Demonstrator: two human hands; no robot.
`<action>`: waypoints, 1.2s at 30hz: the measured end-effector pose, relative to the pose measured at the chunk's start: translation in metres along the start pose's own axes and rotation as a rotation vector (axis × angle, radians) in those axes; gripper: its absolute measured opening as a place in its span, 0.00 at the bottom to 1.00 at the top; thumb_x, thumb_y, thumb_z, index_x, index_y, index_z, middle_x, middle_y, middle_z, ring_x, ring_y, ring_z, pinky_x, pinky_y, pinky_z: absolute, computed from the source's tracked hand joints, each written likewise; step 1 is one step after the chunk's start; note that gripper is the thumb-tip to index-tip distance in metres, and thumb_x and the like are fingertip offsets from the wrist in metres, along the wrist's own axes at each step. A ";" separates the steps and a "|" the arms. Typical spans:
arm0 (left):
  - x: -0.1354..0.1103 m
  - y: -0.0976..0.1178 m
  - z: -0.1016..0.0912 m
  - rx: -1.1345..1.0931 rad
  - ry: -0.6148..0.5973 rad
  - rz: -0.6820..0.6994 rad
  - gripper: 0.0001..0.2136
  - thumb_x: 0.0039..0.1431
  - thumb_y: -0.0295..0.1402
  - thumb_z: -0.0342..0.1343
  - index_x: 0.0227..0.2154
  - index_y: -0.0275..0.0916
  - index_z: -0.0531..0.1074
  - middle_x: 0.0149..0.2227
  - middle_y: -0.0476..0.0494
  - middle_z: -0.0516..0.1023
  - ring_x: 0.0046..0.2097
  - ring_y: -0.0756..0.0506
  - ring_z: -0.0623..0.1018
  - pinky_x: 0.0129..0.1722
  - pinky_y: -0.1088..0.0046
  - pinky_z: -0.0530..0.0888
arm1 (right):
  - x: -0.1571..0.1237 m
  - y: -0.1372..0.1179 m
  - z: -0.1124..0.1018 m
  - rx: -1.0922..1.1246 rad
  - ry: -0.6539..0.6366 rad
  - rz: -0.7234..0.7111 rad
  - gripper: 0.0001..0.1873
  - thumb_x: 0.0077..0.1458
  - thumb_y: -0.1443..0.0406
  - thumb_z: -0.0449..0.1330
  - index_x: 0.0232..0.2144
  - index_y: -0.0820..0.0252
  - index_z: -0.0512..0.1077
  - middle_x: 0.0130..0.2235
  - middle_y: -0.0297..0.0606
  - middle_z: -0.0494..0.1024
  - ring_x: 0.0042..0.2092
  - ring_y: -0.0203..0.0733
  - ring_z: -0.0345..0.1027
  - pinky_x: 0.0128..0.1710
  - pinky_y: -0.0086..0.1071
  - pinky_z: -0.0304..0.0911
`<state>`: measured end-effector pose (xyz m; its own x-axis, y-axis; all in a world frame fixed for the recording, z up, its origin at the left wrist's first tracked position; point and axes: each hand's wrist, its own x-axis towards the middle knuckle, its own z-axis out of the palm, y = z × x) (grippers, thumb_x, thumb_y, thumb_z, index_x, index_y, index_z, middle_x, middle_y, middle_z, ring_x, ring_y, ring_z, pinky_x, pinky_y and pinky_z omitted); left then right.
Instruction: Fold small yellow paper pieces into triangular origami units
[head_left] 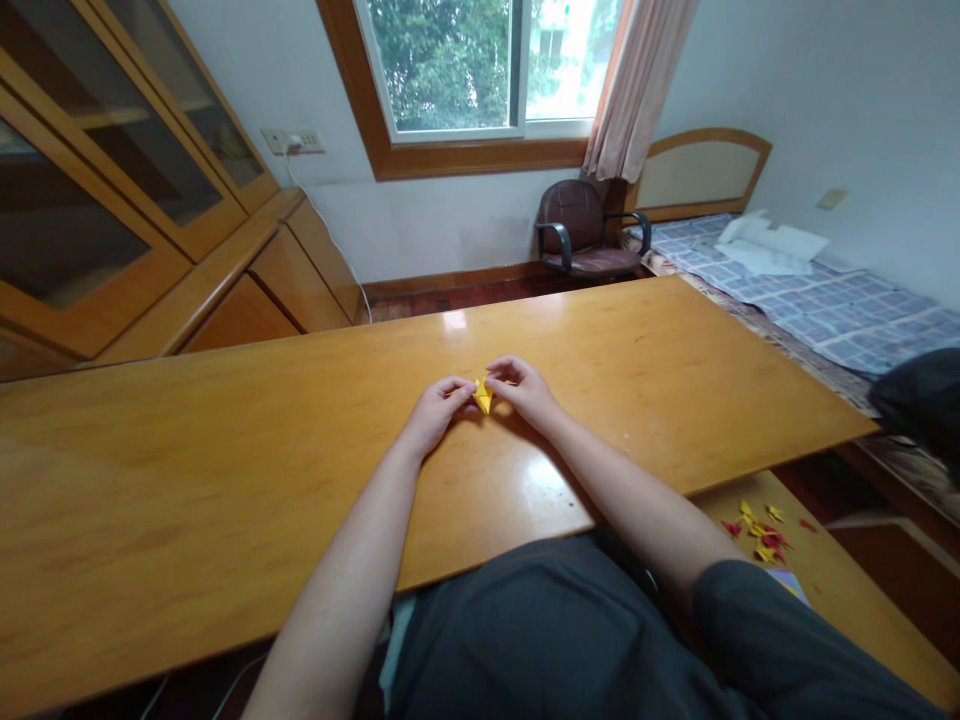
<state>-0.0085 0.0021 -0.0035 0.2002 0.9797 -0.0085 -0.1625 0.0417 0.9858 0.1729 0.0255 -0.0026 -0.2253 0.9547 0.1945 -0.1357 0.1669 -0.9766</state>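
Partly, both hands' fingers (459, 397) hide the yellow folded paper (484, 400).

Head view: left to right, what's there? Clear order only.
Cabinet → left hand → yellow folded paper → right hand → small red and yellow pieces → wall plate → black object at the right edge.

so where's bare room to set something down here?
Widest bare patch: tabletop left of the left hand, with the cabinet beyond. Another: right of the right hand, toward the bed. Crowded: between the hands, both pinching yellow folded paper, and the lower surface at right, scattered with red and yellow paper pieces.
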 end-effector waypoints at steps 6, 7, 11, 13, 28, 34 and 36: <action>0.001 0.000 0.000 0.044 0.010 0.015 0.14 0.49 0.43 0.66 0.31 0.37 0.77 0.33 0.46 0.78 0.34 0.48 0.76 0.38 0.72 0.73 | -0.001 -0.002 0.001 -0.087 0.007 -0.036 0.14 0.47 0.60 0.65 0.36 0.59 0.71 0.34 0.34 0.75 0.36 0.36 0.70 0.37 0.31 0.66; 0.001 0.000 0.000 0.056 0.010 0.013 0.15 0.48 0.44 0.66 0.32 0.37 0.77 0.33 0.46 0.79 0.34 0.47 0.77 0.38 0.72 0.73 | -0.001 -0.002 0.001 -0.109 0.010 -0.043 0.14 0.47 0.60 0.64 0.36 0.59 0.71 0.34 0.34 0.75 0.36 0.36 0.70 0.37 0.31 0.66; 0.001 0.000 0.000 0.127 0.006 0.007 0.16 0.48 0.44 0.67 0.34 0.37 0.78 0.34 0.45 0.80 0.35 0.47 0.77 0.40 0.71 0.72 | -0.002 -0.002 0.002 -0.187 0.020 -0.067 0.12 0.48 0.60 0.63 0.36 0.59 0.71 0.34 0.34 0.76 0.37 0.37 0.71 0.37 0.30 0.66; 0.000 0.000 0.000 0.159 0.004 0.004 0.16 0.48 0.44 0.66 0.34 0.37 0.79 0.34 0.45 0.81 0.36 0.46 0.77 0.39 0.72 0.71 | -0.002 -0.003 0.003 -0.222 0.022 -0.078 0.11 0.49 0.61 0.63 0.36 0.59 0.72 0.34 0.34 0.76 0.37 0.37 0.71 0.36 0.31 0.66; 0.000 -0.001 -0.002 0.154 -0.019 -0.002 0.16 0.49 0.45 0.65 0.35 0.37 0.78 0.34 0.44 0.80 0.35 0.47 0.76 0.39 0.72 0.70 | -0.002 -0.002 0.003 -0.189 -0.019 -0.107 0.12 0.49 0.60 0.64 0.36 0.59 0.71 0.34 0.35 0.76 0.38 0.37 0.72 0.38 0.31 0.68; 0.000 0.000 0.000 0.135 -0.020 -0.004 0.16 0.48 0.44 0.66 0.35 0.37 0.78 0.34 0.44 0.80 0.35 0.47 0.77 0.39 0.71 0.72 | -0.003 -0.003 0.003 -0.122 -0.024 -0.079 0.15 0.48 0.60 0.65 0.38 0.58 0.70 0.34 0.34 0.76 0.37 0.37 0.72 0.39 0.32 0.68; 0.000 0.001 0.001 0.132 -0.016 -0.005 0.17 0.48 0.45 0.66 0.35 0.37 0.78 0.34 0.43 0.80 0.35 0.46 0.77 0.40 0.71 0.72 | -0.003 -0.003 0.003 -0.120 -0.023 -0.074 0.15 0.47 0.60 0.65 0.38 0.58 0.70 0.34 0.34 0.76 0.37 0.37 0.72 0.39 0.32 0.68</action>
<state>-0.0081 0.0016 -0.0029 0.2165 0.9762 -0.0120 -0.0328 0.0195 0.9993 0.1709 0.0213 0.0005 -0.2408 0.9331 0.2671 -0.0371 0.2662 -0.9632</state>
